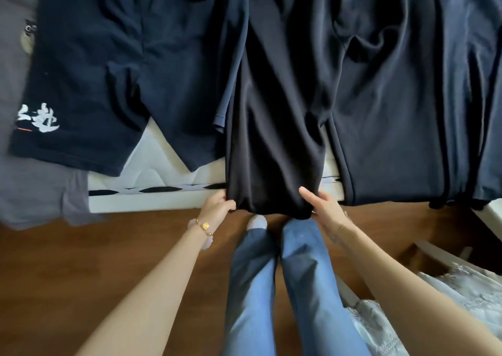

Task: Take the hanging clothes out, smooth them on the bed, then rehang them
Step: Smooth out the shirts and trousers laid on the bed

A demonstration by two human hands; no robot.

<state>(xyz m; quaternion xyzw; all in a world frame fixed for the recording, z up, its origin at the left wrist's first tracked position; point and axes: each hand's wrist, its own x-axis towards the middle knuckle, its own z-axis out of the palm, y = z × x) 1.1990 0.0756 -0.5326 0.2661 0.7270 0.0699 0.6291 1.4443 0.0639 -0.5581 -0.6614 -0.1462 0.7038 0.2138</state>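
Mid-task, smoothing stage. Black garment [277, 138] lay lengthwise on the mattress [152, 165], its hem hanging just over the near edge. Left hand [217, 203] was at the hem's left corner, fingers curled and clamped on the cloth. Right hand [323, 206] was at the hem's right corner, fingers straight and together, laid flat against the fabric; thumb hidden, so a pinch couldn't be confirmed. The garment showed long soft folds higher up, so it looked only partly smoothed.

Done, judging by the layout: clothes were out and spread on the bed. Left: finish flattening this one, then rehang everything. No hangers or rail in view.

Counts:
- Garments on the bed: four clear ones.
  - the black garment
  - navy shorts [81, 84] with white lettering, left of the black garment
  - a dark navy garment [407, 111] right of it, wrinkled
  - a grey garment [35, 190] far left of it
  - A thin navy edge peeked out from under the black garment's left side; couldn't tell whether it was a separate piece.
- Hands: two.
- Bracelet [202, 226]: one, on the left wrist.
- White lace fabric [461, 296]: one heap, below and right of the black garment, off the bed.
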